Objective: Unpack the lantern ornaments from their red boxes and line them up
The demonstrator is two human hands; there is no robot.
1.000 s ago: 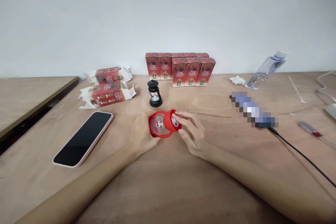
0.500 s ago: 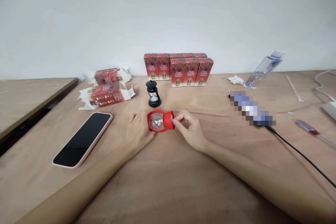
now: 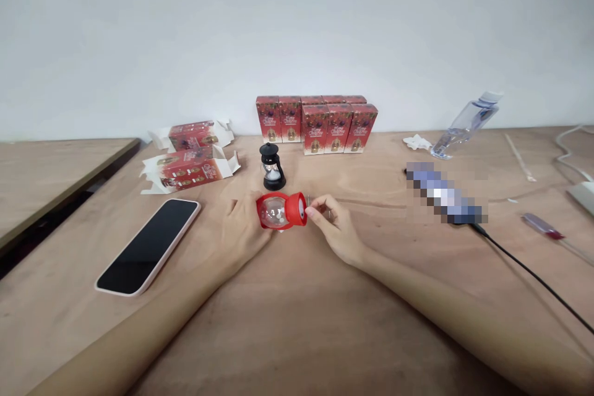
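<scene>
My left hand (image 3: 245, 229) is closed around one end of a small red lantern (image 3: 292, 210) with a clear, bulging middle. The lantern lies sideways, its other end turned right and showing a pale disc with a dark spot. Just beside that end, my right hand (image 3: 338, 229) is pinched on a thin wire-like piece (image 3: 309, 200), mostly hidden by the fingers. A similar black lantern (image 3: 273, 168) stands upright behind the red one.
Several red Christmas boxes (image 3: 338, 130) stand near the wall. Opened boxes (image 3: 192, 170) lie at left, behind a phone (image 3: 148, 247). On the right are a pixelated device (image 3: 440, 192) with a black cable, a tilted bottle (image 3: 468, 124), crumpled tissue (image 3: 416, 142) and a screwdriver (image 3: 542, 225).
The red lantern has shifted slightly left and turned, showing more of its right end. My right fingertips now sit slightly apart from that end.
</scene>
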